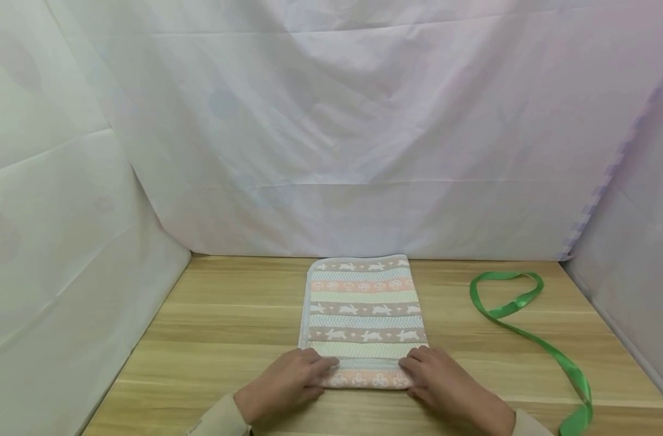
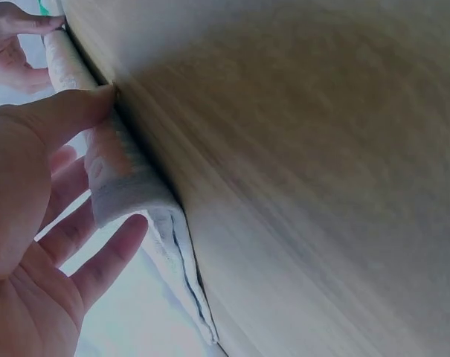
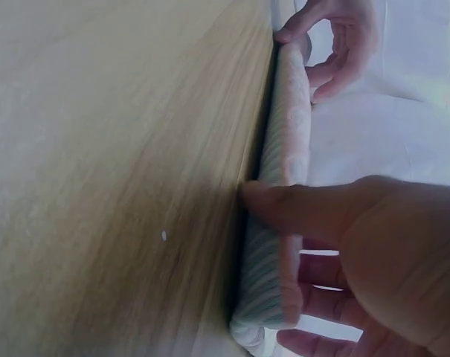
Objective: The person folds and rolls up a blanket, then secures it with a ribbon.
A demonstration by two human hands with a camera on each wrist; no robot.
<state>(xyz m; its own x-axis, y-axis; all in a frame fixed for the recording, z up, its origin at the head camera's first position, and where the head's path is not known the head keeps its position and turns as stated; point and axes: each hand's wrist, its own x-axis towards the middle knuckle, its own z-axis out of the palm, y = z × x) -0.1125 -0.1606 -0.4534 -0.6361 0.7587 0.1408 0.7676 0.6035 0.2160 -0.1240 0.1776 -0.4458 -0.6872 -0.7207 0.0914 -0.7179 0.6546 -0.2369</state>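
Note:
A folded towel [image 1: 364, 309] with pastel stripes and white rabbits lies on the wooden table. Its near edge is turned over into a thick fold, where a strip of pale flowers shows. My left hand [image 1: 295, 376] grips the left end of this fold, thumb on the near side and fingers over the top. At the other end my right hand [image 1: 442, 381] holds the fold the same way. In the left wrist view the towel's stacked layers [image 2: 184, 260] show at its side. The right wrist view shows the rounded fold [image 3: 273, 275] between thumb and fingers.
A long green ribbon [image 1: 549, 345] lies in a loose curve to the right of the towel. White cloth [image 1: 331, 151] hangs behind the table [image 1: 217, 327] and along both sides. The towel's far edge lies close to the back cloth.

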